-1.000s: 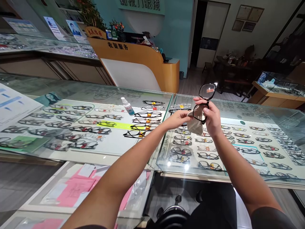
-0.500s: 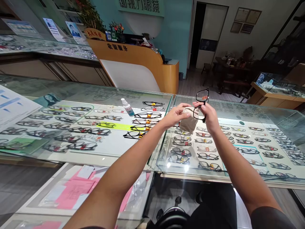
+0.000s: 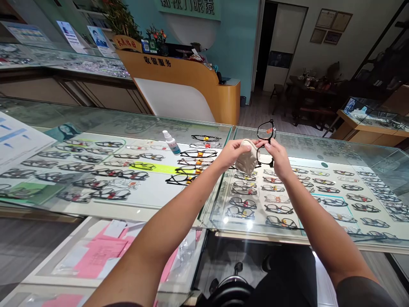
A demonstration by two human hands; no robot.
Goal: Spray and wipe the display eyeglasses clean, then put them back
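Above the glass display counter, my left hand (image 3: 232, 153) grips a beige cloth (image 3: 248, 158), its thumb pressed on the top and the rest hanging down. Black-framed eyeglasses (image 3: 271, 138) are pinched at the middle by my right hand (image 3: 278, 157); they stand on end, one lens above the other. An orange-red mark shows on the upper lens. The cloth is right beside the lower lens, but whether it touches is unclear. A white spray bottle (image 3: 171, 143) with a blue-green label stands on the counter to the left.
Rows of eyeglasses (image 3: 279, 222) lie inside the glass counter (image 3: 209, 213). Below at left, an open drawer (image 3: 79, 238) holds pink papers (image 3: 99, 256). A printed sheet (image 3: 19, 143) sits at the far left. An orange service desk (image 3: 226, 100) stands behind.
My left hand and the cloth have shifted slightly left, away from the lower lens. The eyeglasses have moved a little left too, and more of the lower lens shows.
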